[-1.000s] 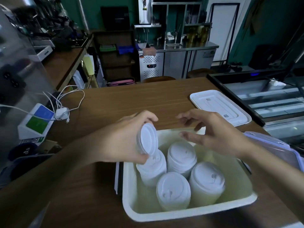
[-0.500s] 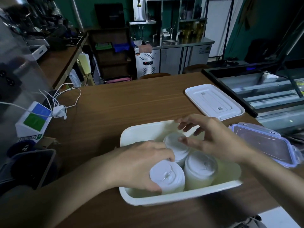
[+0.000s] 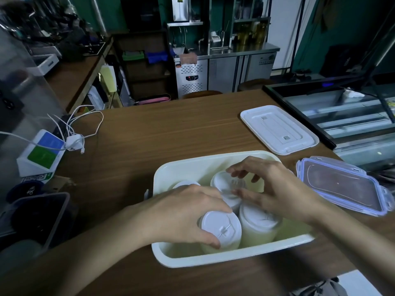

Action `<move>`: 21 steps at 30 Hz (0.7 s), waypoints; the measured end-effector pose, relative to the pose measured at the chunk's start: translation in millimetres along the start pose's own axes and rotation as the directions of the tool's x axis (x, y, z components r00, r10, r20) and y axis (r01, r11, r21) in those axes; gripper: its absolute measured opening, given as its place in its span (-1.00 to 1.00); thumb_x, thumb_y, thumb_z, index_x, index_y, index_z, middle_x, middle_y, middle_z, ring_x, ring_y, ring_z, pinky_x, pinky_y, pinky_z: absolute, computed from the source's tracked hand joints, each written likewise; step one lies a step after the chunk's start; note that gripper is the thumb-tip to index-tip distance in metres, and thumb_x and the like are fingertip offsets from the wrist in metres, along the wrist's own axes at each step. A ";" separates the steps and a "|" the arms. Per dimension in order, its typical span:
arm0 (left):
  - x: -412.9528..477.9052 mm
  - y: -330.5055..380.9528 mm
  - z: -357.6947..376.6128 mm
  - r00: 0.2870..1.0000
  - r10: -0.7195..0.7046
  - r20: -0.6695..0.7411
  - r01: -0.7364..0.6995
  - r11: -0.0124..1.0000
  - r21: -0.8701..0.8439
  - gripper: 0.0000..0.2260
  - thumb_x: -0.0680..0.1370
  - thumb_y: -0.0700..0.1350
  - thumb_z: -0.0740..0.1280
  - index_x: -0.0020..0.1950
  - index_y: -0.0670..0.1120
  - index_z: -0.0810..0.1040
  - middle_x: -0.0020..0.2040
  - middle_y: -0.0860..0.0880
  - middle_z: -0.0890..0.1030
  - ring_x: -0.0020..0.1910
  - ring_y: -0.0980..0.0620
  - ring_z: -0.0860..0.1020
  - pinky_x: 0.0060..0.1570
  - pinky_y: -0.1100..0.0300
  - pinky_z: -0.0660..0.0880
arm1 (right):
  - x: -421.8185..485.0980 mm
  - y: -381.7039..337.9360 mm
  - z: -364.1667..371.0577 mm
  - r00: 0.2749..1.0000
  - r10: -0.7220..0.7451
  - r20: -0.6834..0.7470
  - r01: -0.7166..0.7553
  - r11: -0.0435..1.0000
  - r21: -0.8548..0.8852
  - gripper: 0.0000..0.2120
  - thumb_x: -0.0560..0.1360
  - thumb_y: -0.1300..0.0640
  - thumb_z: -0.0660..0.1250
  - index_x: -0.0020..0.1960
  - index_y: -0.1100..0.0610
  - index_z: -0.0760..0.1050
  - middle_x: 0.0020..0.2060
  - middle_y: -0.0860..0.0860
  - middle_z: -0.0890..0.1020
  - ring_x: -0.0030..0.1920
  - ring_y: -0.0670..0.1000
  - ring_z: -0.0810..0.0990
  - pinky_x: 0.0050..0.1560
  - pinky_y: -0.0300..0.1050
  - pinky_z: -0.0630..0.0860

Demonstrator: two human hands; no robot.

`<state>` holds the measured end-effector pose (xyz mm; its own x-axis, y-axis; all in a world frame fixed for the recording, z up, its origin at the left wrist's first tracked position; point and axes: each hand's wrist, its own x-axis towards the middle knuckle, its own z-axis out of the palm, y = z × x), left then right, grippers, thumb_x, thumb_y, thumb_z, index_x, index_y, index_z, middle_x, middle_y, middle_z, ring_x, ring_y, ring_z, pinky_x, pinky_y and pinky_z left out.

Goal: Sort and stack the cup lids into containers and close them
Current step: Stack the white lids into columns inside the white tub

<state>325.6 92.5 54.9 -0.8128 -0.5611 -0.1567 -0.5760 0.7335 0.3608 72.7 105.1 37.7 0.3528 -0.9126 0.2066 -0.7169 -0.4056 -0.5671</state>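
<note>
A white rectangular container (image 3: 213, 163) stands on the wooden table and holds several stacks of white cup lids. My left hand (image 3: 181, 216) reaches in from the left and grips the near-left stack of lids (image 3: 222, 229) by its side. My right hand (image 3: 275, 189) hovers with spread fingers over the far stack (image 3: 222, 180) and the near-right stack (image 3: 256, 221), fingertips at their tops. Another stack (image 3: 184, 184) peeks out behind my left hand. The container's white lid (image 3: 277, 129) lies flat on the table behind it.
A clear snap-lock lid with purple clips (image 3: 342, 186) lies to the right. A glass display case (image 3: 342, 112) borders the table's right side. At the left are a white charger with cables (image 3: 73, 142), a green-blue stand (image 3: 40, 154) and a dark bin (image 3: 36, 218).
A second ago my left hand held a loose lid tilted above the container; it has come down and now grips the near-left stack. My right hand lowered onto the stacks.
</note>
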 end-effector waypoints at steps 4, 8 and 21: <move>5.6 -0.4 4.1 1.000 -0.010 0.015 0.010 1.000 0.009 -0.43 0.47 0.28 0.50 0.46 0.25 0.52 0.20 0.27 0.48 0.20 0.23 0.44 0.24 0.12 0.46 | -1.3 0.4 1.5 1.000 -0.002 -0.019 0.002 1.000 0.007 -0.66 0.52 -0.02 0.50 0.28 -0.07 0.60 0.04 -0.22 0.64 0.09 -0.17 0.59 0.00 -0.27 0.50; 9.2 1.6 7.2 0.999 0.005 0.049 -0.008 0.998 0.064 -0.43 0.51 0.30 0.46 0.49 0.23 0.49 0.18 0.24 0.46 0.16 0.21 0.43 0.17 0.14 0.47 | -3.0 -1.2 0.7 1.000 0.011 -0.025 -0.010 1.000 0.012 -0.67 0.53 -0.03 0.49 0.27 -0.07 0.60 0.04 -0.22 0.64 0.11 -0.17 0.60 0.02 -0.27 0.50; -39.1 -17.2 1.3 0.940 -0.194 -0.282 0.183 0.981 -0.067 0.11 0.25 0.67 0.33 0.68 0.31 -0.02 0.63 0.41 -0.20 0.62 0.34 -0.23 0.57 0.21 -0.06 | -16.5 8.0 -6.4 0.989 0.141 0.048 -0.113 0.918 -0.379 -0.08 0.43 -0.61 0.01 0.66 -0.22 -0.10 0.66 -0.11 0.00 0.65 -0.10 -0.13 0.59 -0.11 -0.05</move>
<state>367.3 102.3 53.7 -0.6270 -0.7779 0.0418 -0.7077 0.5913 0.3866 57.4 116.5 34.9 0.2763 -0.9572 0.0860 -0.9263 -0.2890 -0.2417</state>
